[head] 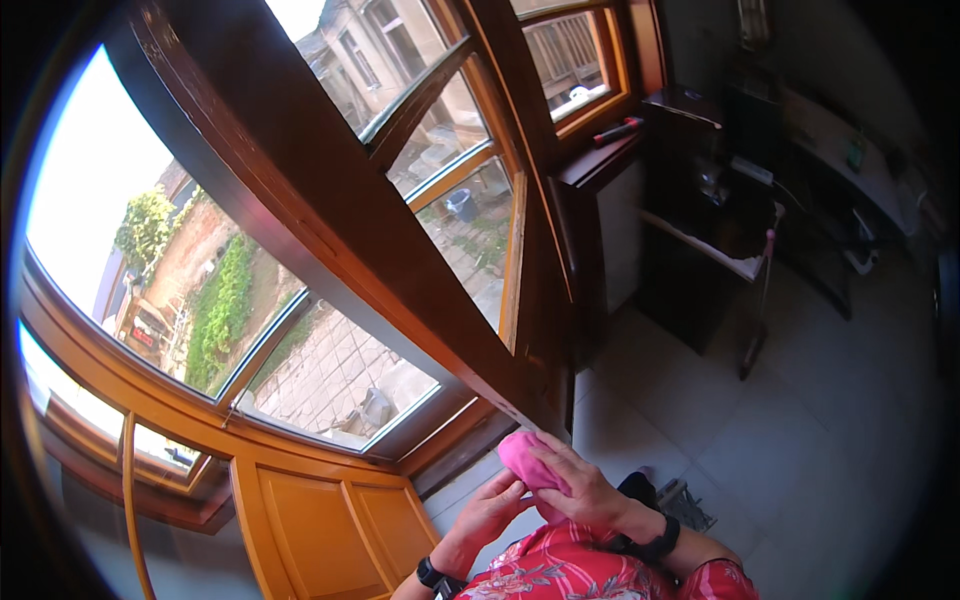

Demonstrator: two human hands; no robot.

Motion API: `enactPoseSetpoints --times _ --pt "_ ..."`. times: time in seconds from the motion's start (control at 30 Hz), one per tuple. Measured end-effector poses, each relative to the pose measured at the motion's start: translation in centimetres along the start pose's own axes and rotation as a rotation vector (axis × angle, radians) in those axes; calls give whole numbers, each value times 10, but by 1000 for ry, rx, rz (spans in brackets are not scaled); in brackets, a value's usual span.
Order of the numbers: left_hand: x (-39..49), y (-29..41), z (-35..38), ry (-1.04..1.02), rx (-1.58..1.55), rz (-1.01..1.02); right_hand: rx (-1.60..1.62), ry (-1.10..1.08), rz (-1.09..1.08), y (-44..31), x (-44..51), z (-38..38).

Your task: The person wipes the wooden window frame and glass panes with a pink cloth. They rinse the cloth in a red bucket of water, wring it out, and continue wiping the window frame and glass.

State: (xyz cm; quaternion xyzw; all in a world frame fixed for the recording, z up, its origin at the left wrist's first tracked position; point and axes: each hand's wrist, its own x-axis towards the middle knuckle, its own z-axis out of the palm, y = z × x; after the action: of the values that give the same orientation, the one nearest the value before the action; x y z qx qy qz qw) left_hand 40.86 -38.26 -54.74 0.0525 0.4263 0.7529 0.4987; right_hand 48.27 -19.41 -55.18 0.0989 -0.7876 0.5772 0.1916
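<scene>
A bunched pink cloth (525,459) is held up in front of my red floral top. My right hand (581,480) wraps over its right side, with the fingers closed around the folds. From the left, my left hand (491,510) pinches the lower edge of the cloth between thumb and fingers. Part of the cloth hangs below the hands, partly hidden by them. Just beyond the cloth is the lower end of a brown wooden window or door frame (450,330).
An orange wooden door panel (315,525) stands at the lower left, with glass panes above it. A red and black tool or flashlight (619,131) lies on a dark cabinet (592,169). A folding table (750,266) stands at right on the tiled floor (750,442). Near my feet is a metal object (686,504).
</scene>
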Motion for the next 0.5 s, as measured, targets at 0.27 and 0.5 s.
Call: enactPoseSetpoints --times 0.27,0.5 --pt "0 48 6 360 638 398 807 1 369 7 27 -54" --pt "15 186 54 743 729 1344 934 9 427 41 67 -136"
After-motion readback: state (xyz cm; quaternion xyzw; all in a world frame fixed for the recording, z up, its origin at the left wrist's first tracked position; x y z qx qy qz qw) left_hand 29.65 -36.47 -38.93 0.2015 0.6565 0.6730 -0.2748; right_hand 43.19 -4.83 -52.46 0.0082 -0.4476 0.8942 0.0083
